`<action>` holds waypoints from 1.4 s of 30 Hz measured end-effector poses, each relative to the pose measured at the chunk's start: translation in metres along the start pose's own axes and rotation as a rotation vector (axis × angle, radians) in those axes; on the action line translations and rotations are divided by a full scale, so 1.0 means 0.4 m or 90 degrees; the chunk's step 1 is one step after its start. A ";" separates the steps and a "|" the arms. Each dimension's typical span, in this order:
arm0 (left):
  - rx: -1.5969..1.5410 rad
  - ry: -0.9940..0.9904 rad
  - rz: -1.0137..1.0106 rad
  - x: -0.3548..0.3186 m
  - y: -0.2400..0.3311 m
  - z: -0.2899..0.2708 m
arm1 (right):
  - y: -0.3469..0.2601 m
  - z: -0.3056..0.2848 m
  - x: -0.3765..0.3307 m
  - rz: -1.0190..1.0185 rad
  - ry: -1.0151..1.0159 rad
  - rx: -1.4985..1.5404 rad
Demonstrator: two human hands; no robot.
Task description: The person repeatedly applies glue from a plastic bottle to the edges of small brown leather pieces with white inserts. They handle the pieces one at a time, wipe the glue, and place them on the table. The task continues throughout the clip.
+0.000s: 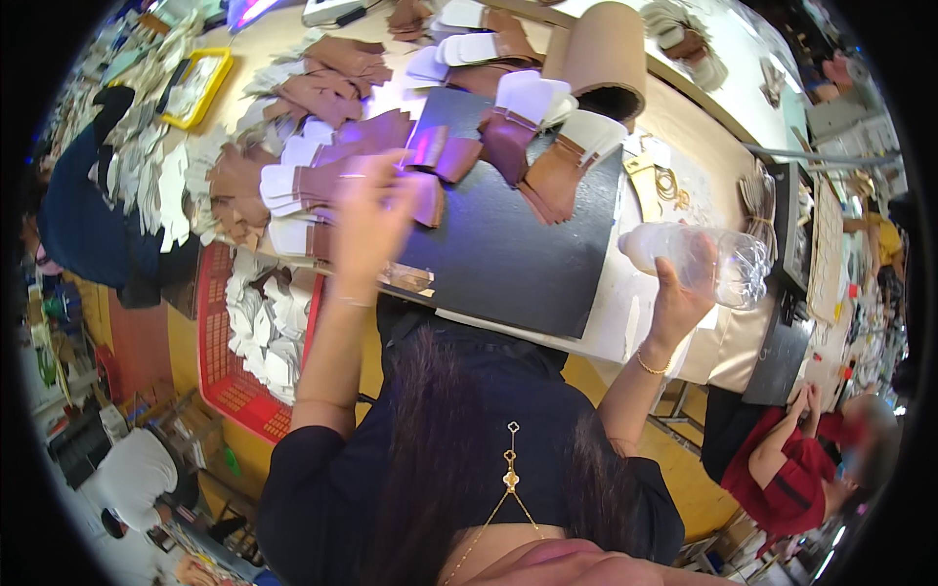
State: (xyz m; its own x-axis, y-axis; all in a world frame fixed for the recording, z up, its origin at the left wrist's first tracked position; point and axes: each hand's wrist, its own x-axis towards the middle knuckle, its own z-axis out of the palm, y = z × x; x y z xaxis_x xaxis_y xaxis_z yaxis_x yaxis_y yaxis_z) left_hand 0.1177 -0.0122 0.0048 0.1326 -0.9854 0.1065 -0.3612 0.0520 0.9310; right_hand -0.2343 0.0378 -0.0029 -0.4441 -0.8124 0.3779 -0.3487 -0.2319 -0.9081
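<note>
My right hand (684, 303) is wrapped around a clear plastic bottle (738, 266), held on its side over the right part of the table. Motion smears my left hand (376, 220), so its fingers do not read clearly. It hovers over stacked brown-and-white flat pieces (283, 186) at the left edge of a black board (518, 264). Just beyond that hand sits a small dark brown bundle (451, 156). More brown bundles with white ends (552, 181) lie across the board's far side. Whether my left hand holds anything cannot be made out.
A large brown roll (611, 54) lies at the back. To the left are a yellow tray (210, 88) and a red basket (220, 361) of white pieces. Gold-coloured bands (667, 186) lie right of the board. Other people sit nearby, one in red (782, 469).
</note>
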 end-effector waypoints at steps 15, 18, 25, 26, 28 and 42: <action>0.312 -0.107 0.359 0.035 -0.017 0.514 | -0.004 -0.088 -0.058 0.067 0.029 -0.029; 0.301 -0.033 0.346 0.094 0.000 0.526 | -0.013 -0.070 -0.050 0.069 0.020 0.024; 0.416 -0.056 0.312 0.145 0.012 0.547 | -0.040 -0.056 -0.048 0.061 0.008 0.070; 0.439 -0.049 0.317 0.145 0.014 0.550 | -0.039 -0.060 -0.046 0.062 0.007 0.054; 0.438 -0.072 0.308 0.137 0.017 0.556 | -0.029 -0.069 -0.039 0.060 -0.001 -0.014; 0.377 -0.074 0.307 0.118 -0.019 0.538 | 0.168 0.085 0.114 0.297 -0.235 0.573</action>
State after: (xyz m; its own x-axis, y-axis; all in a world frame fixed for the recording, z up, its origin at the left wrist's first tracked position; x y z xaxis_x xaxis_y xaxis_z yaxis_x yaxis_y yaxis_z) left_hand -0.0720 -0.0939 -0.0723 -0.2512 -0.8878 0.3856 -0.7919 0.4175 0.4456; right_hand -0.2501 -0.0329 -0.0529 -0.0474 -0.9987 0.0188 0.5923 -0.0433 -0.8046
